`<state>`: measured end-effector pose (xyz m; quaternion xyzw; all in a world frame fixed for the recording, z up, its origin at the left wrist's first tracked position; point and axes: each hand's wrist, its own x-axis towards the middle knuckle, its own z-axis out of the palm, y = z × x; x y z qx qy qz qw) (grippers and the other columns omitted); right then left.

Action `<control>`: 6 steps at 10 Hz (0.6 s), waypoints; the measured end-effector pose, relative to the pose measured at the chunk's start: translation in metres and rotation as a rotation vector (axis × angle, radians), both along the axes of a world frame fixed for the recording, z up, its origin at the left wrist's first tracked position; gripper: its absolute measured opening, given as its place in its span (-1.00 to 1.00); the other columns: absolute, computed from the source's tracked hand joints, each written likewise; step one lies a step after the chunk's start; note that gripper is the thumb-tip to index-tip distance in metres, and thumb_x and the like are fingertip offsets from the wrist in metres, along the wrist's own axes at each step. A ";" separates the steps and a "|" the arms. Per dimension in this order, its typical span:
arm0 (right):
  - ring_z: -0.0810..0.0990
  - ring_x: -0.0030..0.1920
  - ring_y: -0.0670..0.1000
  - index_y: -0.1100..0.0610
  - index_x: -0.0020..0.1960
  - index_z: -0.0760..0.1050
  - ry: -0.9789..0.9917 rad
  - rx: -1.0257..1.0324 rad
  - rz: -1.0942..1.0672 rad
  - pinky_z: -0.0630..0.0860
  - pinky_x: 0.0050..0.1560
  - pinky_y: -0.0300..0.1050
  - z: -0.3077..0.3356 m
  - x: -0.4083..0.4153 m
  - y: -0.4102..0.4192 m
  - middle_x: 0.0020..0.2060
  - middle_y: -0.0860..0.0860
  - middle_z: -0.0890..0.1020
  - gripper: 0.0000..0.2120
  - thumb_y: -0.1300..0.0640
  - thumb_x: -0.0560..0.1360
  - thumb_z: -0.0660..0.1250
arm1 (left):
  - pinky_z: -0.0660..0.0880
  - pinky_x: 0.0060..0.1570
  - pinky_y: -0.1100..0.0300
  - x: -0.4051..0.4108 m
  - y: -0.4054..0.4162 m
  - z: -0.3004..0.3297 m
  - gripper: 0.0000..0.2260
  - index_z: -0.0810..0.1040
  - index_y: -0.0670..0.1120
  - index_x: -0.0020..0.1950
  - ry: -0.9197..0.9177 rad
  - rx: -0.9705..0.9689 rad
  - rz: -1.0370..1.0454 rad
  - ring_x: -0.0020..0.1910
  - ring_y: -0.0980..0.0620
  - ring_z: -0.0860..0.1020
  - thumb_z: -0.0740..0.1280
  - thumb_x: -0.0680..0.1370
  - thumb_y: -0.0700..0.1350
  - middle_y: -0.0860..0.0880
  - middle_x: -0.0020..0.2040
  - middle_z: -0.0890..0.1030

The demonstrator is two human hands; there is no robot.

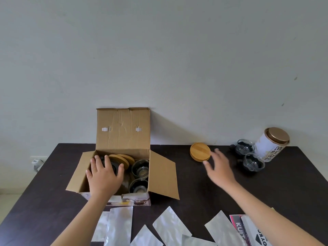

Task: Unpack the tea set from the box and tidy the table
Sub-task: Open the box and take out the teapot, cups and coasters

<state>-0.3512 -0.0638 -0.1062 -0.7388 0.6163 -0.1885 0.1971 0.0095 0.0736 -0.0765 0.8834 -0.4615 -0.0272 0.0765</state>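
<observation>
An open cardboard box stands on the dark table, its lid flap leaning up against the wall. Inside lie wooden coasters, two glass cups and a dark teapot, mostly hidden. My left hand reaches into the box, fingers spread over the dark teapot top; whether it grips is unclear. My right hand hovers open, blurred, just right of a stack of round wooden coasters on the table, not touching it. Two glass cups with dark bases stand further right.
A white tea canister with a bronze lid lies tilted at the back right by the wall. Several silver foil packets lie along the near edge. Printed booklets sit at the near right. A wall socket is beyond the table's left edge.
</observation>
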 end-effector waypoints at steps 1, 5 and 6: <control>0.22 0.47 -0.02 0.11 0.39 0.40 -0.189 0.015 0.240 0.13 0.39 -0.18 0.023 0.064 0.035 0.43 0.02 0.33 -0.58 0.02 0.57 0.27 | -0.01 0.46 -0.16 -0.001 0.001 0.001 -0.33 0.05 -0.12 0.55 0.006 -0.009 -0.005 0.54 -0.20 -0.05 -0.01 0.57 0.26 -0.22 0.55 0.04; 0.56 0.00 0.07 0.20 0.18 0.44 0.070 -0.148 0.549 0.44 -0.18 -0.21 0.055 0.216 0.051 0.06 0.10 0.52 -0.79 0.17 0.58 0.21 | -0.02 0.46 -0.15 -0.003 0.001 0.001 -0.33 0.06 -0.13 0.55 0.006 -0.011 0.005 0.54 -0.20 -0.05 -0.01 0.57 0.27 -0.23 0.55 0.06; 0.56 -0.11 0.11 0.22 0.02 0.46 0.235 -0.224 0.692 0.48 -0.25 -0.13 0.057 0.230 0.048 -0.09 0.14 0.55 -0.91 0.28 0.53 0.25 | 0.00 0.45 -0.16 -0.002 0.001 0.000 -0.33 0.08 -0.13 0.54 0.006 -0.016 0.007 0.54 -0.20 -0.05 0.01 0.57 0.26 -0.24 0.54 0.07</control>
